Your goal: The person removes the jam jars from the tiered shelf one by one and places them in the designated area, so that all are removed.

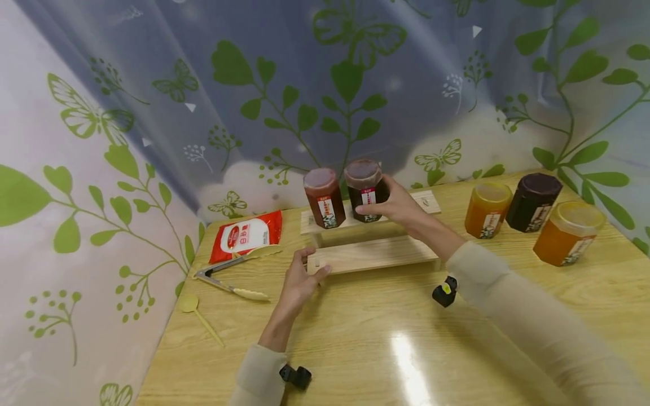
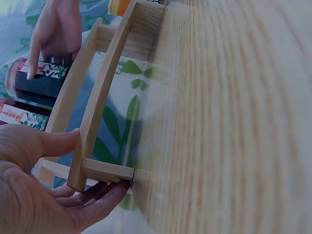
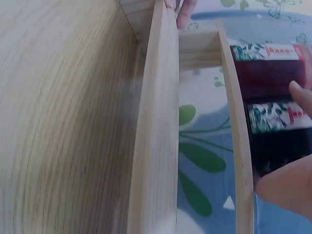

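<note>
Wooden two-step rack point(image 1: 373, 255) sits mid-table as the landmark. Left of it lie a red sachet point(image 1: 245, 235) and tongs point(image 1: 231, 276). The left hand point(image 1: 301, 280) pinches the rack's left end, thumb against fingers. On its upper step, the right hand point(image 1: 397, 204) curls round a dark jam jar point(image 1: 364, 189), beside another jar point(image 1: 324, 197).
</note>
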### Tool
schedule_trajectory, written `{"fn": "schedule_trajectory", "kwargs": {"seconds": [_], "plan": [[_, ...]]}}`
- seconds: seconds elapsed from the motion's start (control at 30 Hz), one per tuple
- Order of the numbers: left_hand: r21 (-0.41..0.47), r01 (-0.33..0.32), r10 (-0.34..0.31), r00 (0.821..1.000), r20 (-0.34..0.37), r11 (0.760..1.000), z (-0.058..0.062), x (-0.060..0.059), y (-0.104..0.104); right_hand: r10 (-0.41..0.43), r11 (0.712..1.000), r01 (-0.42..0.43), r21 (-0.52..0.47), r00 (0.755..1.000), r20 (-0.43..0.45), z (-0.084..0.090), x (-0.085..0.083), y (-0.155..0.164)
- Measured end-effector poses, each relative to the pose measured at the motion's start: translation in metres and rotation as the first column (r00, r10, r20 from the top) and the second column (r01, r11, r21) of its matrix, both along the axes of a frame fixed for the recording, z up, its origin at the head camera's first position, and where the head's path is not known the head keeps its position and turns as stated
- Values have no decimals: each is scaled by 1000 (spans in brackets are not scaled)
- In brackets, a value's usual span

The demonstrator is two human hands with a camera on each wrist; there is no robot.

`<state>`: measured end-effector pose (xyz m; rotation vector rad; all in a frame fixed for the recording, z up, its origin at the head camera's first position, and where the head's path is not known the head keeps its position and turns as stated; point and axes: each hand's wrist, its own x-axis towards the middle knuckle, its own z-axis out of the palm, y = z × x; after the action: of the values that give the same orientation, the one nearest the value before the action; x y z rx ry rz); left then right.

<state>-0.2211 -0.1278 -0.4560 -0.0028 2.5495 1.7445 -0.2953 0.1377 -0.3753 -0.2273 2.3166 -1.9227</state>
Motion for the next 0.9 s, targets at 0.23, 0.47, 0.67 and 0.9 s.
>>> {"fn": "schedule_trajectory", "kwargs": {"seconds": [0.23,0.47,0.67,0.9], "plan": [[-10,-7,7,1000,-6,1000,1,0,2,-45,999,44,-11,998,-35,-1,3,-8],[-3,-10,10,1000,1,1000,2,0,3,-37,999,38,7,998,-57,-1,9,-2],[-20,-14,13,1000,-19,1000,1,-1,2,-59,998,59,4,996,-69,-3,15,6],[-13,-17,17,1000,-11,1000,1,0,2,-70,997,72,23,995,-67,-4,26,20]]}}
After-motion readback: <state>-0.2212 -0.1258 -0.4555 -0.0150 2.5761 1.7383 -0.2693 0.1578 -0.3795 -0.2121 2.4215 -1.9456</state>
